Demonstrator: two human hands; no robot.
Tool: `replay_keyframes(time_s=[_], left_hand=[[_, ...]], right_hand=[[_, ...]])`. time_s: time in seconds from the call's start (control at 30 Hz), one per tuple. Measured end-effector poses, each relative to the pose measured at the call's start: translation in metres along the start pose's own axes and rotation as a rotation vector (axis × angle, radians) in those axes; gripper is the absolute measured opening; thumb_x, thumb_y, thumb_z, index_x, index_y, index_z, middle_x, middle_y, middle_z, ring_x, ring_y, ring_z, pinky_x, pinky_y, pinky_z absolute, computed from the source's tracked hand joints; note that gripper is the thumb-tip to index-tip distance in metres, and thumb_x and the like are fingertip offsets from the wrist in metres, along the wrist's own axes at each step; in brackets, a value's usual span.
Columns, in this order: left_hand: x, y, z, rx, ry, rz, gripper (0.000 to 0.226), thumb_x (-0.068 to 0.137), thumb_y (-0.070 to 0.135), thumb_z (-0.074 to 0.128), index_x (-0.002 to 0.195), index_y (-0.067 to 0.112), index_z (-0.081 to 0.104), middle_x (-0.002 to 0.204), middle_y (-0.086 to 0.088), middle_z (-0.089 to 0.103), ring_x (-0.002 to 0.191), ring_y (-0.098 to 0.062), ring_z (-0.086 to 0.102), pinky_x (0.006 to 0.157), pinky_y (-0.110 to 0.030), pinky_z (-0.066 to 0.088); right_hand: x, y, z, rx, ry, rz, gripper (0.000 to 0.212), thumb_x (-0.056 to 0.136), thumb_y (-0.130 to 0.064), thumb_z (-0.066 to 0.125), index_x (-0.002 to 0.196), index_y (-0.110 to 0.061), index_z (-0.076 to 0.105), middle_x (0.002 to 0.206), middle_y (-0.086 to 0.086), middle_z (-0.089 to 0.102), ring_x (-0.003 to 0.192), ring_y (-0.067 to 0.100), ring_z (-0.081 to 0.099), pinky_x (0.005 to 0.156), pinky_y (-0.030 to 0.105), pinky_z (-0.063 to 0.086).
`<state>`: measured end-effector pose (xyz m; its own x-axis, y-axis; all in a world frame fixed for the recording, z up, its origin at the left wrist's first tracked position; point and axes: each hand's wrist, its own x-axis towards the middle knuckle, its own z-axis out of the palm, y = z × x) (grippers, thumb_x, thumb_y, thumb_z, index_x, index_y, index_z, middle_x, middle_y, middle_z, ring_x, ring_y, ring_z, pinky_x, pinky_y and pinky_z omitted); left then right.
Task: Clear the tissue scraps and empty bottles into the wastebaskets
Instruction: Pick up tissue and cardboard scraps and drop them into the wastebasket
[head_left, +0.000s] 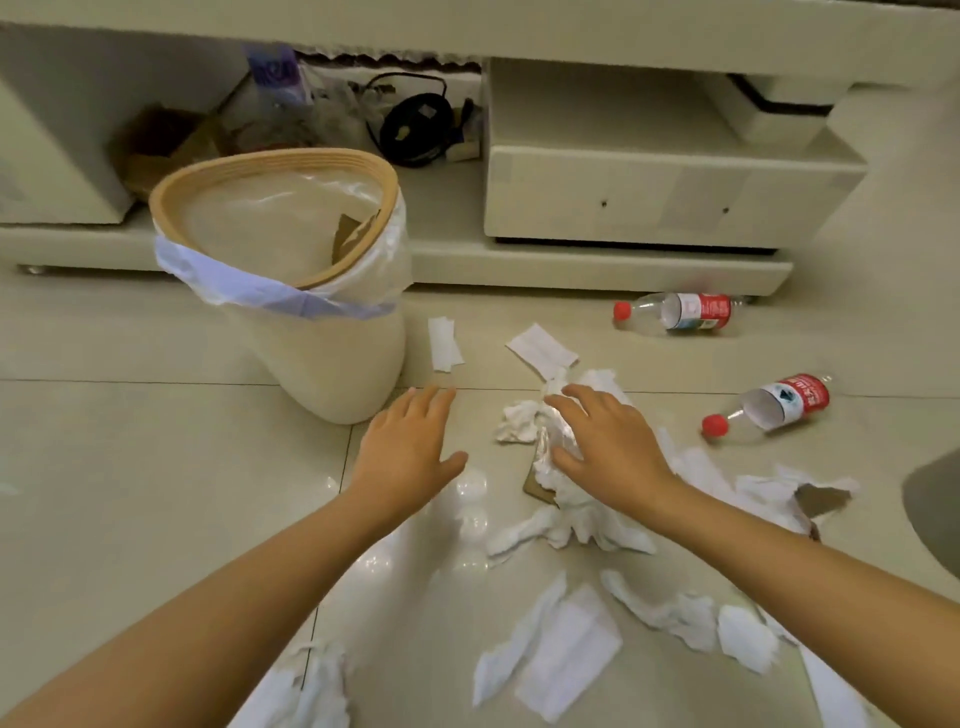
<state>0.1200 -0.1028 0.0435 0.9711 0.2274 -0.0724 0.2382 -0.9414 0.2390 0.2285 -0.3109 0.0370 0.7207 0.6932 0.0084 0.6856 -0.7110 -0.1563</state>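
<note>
The bin (291, 280) is standing on the floor (130, 467) at the left, with a plastic bag folded over its brown rim and a bit of cardboard inside. The left hand (410, 441) is hovering flat and holding nothing, just beside the bin's foot. Next, the right hand (608, 447) is lying with spread fingers on the crumpled tissue pile (561, 467), touching it but not gripping it yet. The pile is right under this hand, so I think the right hand is going to scoop it toward the bin. More scraps (561, 654) are lying near the bottom. Two bottles, the far one (680, 310) and the near one (769, 405), are lying on their sides at the right, red caps pointing left. Their red labels are too small to read.
</note>
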Motion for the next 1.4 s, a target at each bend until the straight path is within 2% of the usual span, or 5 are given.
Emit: replay_keyframes(time_s=[0.23,0.53,0.8,1.0,1.4], left_hand=[[0.038,0.014,0.039,-0.133,-0.146,-0.162,0.084,0.085,0.054,0.059,0.151,0.022,0.02,0.156,-0.001,0.027,0.139,-0.023,0.032,0.109,-0.036,0.032],[0.096,0.029,0.07,-0.15,-0.241,-0.111,0.097,0.071,0.062,0.069,0.149,0.032,0.022,0.156,0.001,0.026,0.138,-0.024,0.033,0.107,-0.04,0.035],[0.113,0.06,0.118,-0.201,-0.315,-0.019,0.091,0.07,0.06,0.071,0.146,0.038,0.026,0.147,0.004,0.034,0.128,-0.021,0.039,0.096,-0.038,0.043],[0.11,0.066,0.128,-0.254,-0.246,-0.049,0.067,0.075,0.048,0.071,0.133,0.029,0.044,0.126,0.004,0.045,0.114,-0.018,0.045,0.083,-0.032,0.046],[0.09,0.057,0.121,-0.299,-0.31,-0.224,0.014,0.086,0.028,0.057,0.098,0.024,0.063,0.093,0.006,0.064,0.082,-0.018,0.059,0.065,-0.027,0.045]], right_hand=[[0.003,0.035,0.043,0.023,-0.012,0.162,0.045,0.091,-0.039,0.05,0.132,-0.02,0.049,0.136,0.007,0.048,0.116,0.029,0.05,0.087,0.038,0.041],[0.045,0.063,0.084,0.069,-0.135,0.395,0.072,0.084,-0.058,0.052,0.146,-0.031,0.024,0.156,0.003,0.017,0.143,0.028,0.011,0.111,0.053,0.017],[0.057,0.066,0.1,0.156,-0.136,0.427,0.063,0.085,-0.039,0.057,0.142,-0.03,0.032,0.141,0.003,0.037,0.122,0.028,0.044,0.085,0.042,0.047],[0.057,0.07,0.1,0.217,-0.019,0.408,0.05,0.086,-0.022,0.053,0.135,-0.027,0.044,0.121,0.001,0.057,0.098,0.026,0.059,0.07,0.034,0.045],[0.05,0.061,0.085,0.508,0.109,0.519,0.037,0.085,-0.016,0.059,0.121,-0.026,0.057,0.105,-0.001,0.065,0.089,0.022,0.06,0.064,0.03,0.042]])
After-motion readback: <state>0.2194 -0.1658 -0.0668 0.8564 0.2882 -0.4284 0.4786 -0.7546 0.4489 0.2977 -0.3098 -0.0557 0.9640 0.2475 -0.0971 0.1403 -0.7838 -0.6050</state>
